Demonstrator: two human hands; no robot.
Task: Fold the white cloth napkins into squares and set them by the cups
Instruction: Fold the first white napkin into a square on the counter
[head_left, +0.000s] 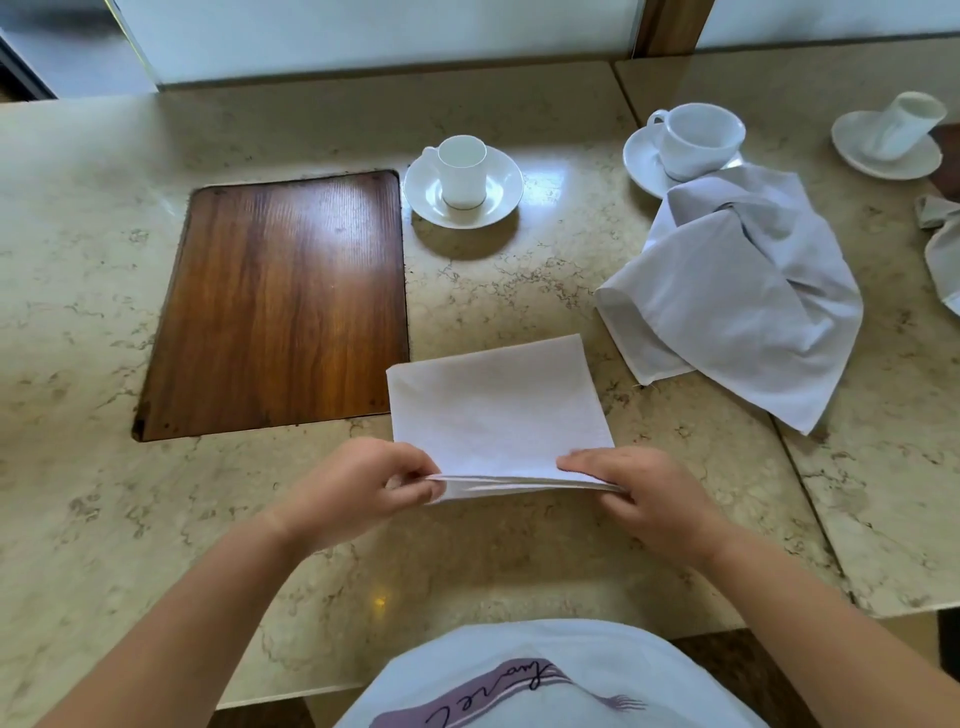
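A white cloth napkin (493, 410), folded into a rough square, lies on the marble table in front of me. My left hand (358, 488) pinches its near left corner, and my right hand (644, 493) pinches the near right corner; the near edge is lifted slightly and shows several layers. A small white cup on a saucer (464, 179) stands beyond the napkin. A wider cup on a saucer (691, 143) stands at the back right, with an unfolded, crumpled white napkin (737, 296) lying against it.
A dark wooden inset panel (280, 301) sits in the marble table (78, 338) to the left. At the far right stand a third cup on a saucer (891, 137) and part of another cloth (943, 249). A seam (810, 488) divides two table slabs.
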